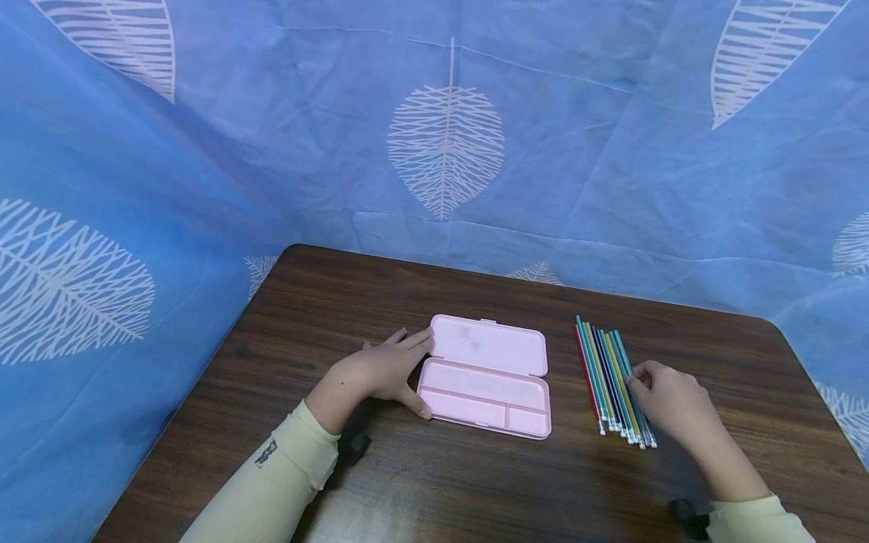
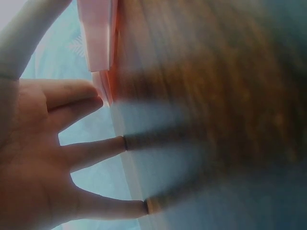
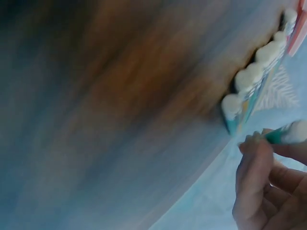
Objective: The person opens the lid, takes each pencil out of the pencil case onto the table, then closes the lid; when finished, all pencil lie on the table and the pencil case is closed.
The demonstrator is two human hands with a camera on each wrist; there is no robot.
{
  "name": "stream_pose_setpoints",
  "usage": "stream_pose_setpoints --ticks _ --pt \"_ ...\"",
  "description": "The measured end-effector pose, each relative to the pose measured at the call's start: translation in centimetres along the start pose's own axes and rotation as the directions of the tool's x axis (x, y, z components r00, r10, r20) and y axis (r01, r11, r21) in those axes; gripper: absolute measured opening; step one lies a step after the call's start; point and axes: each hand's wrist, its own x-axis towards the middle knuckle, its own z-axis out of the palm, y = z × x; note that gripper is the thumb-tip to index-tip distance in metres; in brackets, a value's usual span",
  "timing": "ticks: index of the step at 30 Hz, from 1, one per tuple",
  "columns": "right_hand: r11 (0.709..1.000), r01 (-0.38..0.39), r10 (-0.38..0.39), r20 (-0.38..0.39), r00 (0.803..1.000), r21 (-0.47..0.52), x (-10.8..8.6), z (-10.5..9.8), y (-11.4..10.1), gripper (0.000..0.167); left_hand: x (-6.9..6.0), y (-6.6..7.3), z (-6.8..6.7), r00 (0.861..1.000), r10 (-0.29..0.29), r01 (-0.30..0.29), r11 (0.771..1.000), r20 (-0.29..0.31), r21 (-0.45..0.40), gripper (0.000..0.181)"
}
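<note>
A pink pencil case [image 1: 483,397] lies open on the table, its lid [image 1: 489,345] folded back and its compartments bare. My left hand [image 1: 383,369] rests at the case's left side with fingers spread, thumb by the lower corner and fingertips by the lid. Right of the case lies a row of pencils [image 1: 603,377], red, teal, yellow and dark blue, with white erasers toward me. At the row's right edge, my right hand [image 1: 672,400] pinches a teal pencil [image 3: 277,137] between thumb and finger; its eraser end shows in the right wrist view.
The dark wooden table [image 1: 475,490] has rounded far corners. A blue cloth [image 1: 326,136] with white leaf prints hangs behind it and along its left side. Dark wrist straps [image 1: 354,446] sit at both sleeves.
</note>
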Motion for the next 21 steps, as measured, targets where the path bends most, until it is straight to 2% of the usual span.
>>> stream_pose_setpoints --ticks 9,16,21 --pt "0.996 -0.049 0.057 0.095 0.994 -0.079 1.4 -0.3 1.0 0.042 -0.1 0.1 0.1 1.0 -0.003 0.003 1.0 -0.017 -0.01 0.126" --pt "0.994 -0.09 0.099 0.172 0.98 -0.059 1.8 -0.5 0.7 0.046 -0.2 0.1 0.1 0.999 -0.017 0.016 1.0 -0.037 -0.021 0.124" --pt "0.994 -0.083 0.094 0.167 0.981 -0.075 1.6 -0.5 0.6 0.045 -0.2 0.2 0.1 0.999 -0.016 0.016 1.0 -0.036 -0.008 0.123"
